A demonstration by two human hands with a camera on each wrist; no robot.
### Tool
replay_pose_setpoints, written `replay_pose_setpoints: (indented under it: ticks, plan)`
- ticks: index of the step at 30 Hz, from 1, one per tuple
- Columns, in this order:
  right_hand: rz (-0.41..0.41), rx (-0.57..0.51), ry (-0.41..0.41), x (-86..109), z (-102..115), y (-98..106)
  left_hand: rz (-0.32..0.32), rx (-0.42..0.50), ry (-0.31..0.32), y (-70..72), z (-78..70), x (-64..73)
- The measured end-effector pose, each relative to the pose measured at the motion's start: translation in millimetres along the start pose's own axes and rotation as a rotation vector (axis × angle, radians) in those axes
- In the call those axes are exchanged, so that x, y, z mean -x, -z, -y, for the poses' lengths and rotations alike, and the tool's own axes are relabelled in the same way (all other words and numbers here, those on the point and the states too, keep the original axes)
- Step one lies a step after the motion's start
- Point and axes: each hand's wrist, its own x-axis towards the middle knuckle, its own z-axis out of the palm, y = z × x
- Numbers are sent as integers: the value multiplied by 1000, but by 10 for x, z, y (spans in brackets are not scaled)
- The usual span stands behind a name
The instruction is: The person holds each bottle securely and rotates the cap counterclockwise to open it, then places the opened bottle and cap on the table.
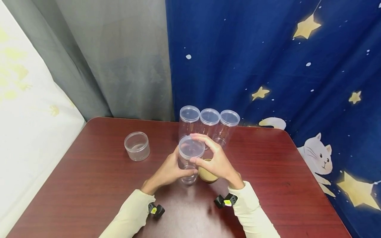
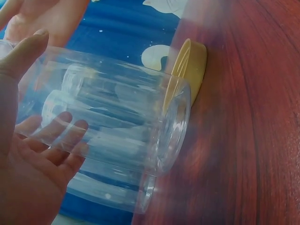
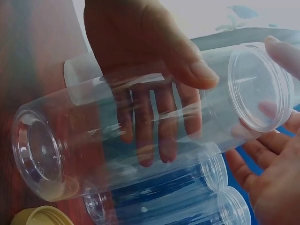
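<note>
A tall clear plastic jar [image 1: 189,165] stands upright between both hands, over the middle of the table. Wrapped round its body is the left hand [image 1: 169,170], thumb in front and fingers behind, as the right wrist view shows through the clear wall. At the jar's translucent top [image 1: 191,147], the right hand [image 1: 219,162] holds the rim, its thumb at the near side and fingers at the far side. A round yellow lid [image 1: 209,176] lies on the table just right of the jar, partly hidden by the right hand.
Behind the hands, three similar tall clear jars [image 1: 210,116] stand side by side near the table's back edge. One short, wide clear jar [image 1: 137,148] is off to the left on the red-brown table [image 1: 89,185]. Curtains [image 1: 134,66] hang behind the table.
</note>
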Motion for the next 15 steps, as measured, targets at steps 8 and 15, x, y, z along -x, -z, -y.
replay_pose_setpoints:
  ticks: [8,15]
  plan:
    - [87,-44,24,-5,-12,47,-2,7,0,-3,-1,-7]
    - [-55,125,-10,-10,84,40,-71,-28,34,-51,-31,18]
